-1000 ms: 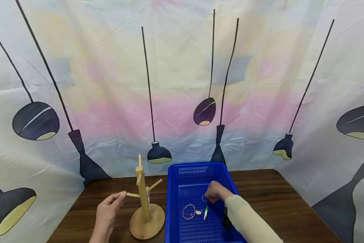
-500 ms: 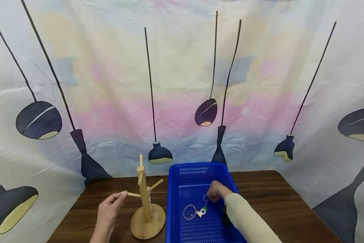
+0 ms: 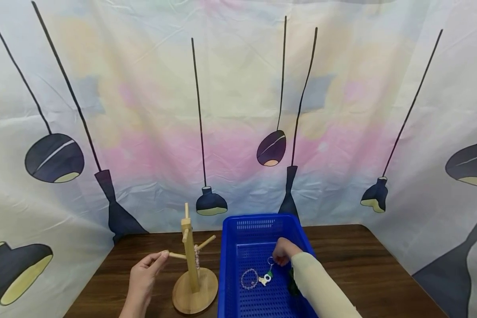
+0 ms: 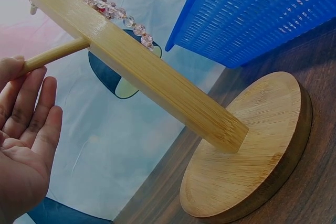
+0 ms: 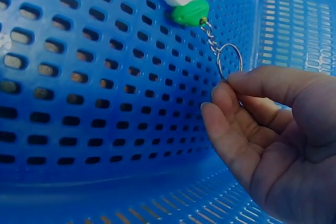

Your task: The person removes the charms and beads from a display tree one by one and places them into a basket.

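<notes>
My left hand [image 3: 143,274] comes up from the lower left, palm turned toward the stand, thumb and index pinching the tip of a thin round wooden peg [image 4: 56,54], other fingers loosely bent below. Peg belongs to the light wooden stand with square post and round base [image 3: 192,274], upright on the dark brown wood-grain table [image 3: 365,269]. Pink clear-bead bracelet [image 4: 121,12] hangs behind the post.

My right hand [image 3: 284,252], arm in a pale yellow sleeve [image 3: 323,285], reaches down into the blue perforated plastic basket [image 3: 228,278]; thumb and fingertips pinch the metal ring of the green-and-white keychain [image 5: 190,13]. Its charm sits inside the basket, beside a second beaded bracelet [image 3: 243,283]. Dark item [image 3: 292,285] partly hidden by my forearm, can't tell what.
</notes>
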`<state>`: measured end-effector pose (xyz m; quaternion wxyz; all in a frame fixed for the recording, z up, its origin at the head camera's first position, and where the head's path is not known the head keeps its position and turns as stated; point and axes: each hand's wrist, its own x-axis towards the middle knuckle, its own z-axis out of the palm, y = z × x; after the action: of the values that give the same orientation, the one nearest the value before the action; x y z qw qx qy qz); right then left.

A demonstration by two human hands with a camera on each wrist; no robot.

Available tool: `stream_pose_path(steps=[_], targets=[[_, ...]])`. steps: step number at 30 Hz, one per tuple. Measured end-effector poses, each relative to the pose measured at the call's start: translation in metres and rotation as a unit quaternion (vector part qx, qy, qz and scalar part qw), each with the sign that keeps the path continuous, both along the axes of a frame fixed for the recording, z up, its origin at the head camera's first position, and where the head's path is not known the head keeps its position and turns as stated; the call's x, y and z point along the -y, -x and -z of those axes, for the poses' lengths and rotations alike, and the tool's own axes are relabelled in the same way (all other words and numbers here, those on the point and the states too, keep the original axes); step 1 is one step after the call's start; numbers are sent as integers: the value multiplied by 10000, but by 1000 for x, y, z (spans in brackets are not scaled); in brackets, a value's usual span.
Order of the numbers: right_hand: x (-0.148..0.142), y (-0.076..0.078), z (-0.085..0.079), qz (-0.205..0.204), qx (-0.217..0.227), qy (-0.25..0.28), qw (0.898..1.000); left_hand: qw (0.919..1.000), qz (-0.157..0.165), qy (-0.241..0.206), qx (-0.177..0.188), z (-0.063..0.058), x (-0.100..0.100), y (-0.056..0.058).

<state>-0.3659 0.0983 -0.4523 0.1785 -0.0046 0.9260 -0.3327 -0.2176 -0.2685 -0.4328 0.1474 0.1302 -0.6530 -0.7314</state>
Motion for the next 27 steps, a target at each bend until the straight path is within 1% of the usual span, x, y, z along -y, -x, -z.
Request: stream_pose_path(steps=[7,10,14,19,27], targets=[[3,2,6,57,196,14,9998,10000,12,-21,-81,0,0,-1],[4,3,7,122,258,89,9996,10000,16,-11,-68,0,0,-1],[3,5,8,123,317,62,9994,10000,9,26,-22,0,0,-1],[1,6,11,151,251,23,9996,9999,23,74,74,1,-1,0],[2,5,13,171,98,21,9998,10000,11,30,29,2,1,0]])
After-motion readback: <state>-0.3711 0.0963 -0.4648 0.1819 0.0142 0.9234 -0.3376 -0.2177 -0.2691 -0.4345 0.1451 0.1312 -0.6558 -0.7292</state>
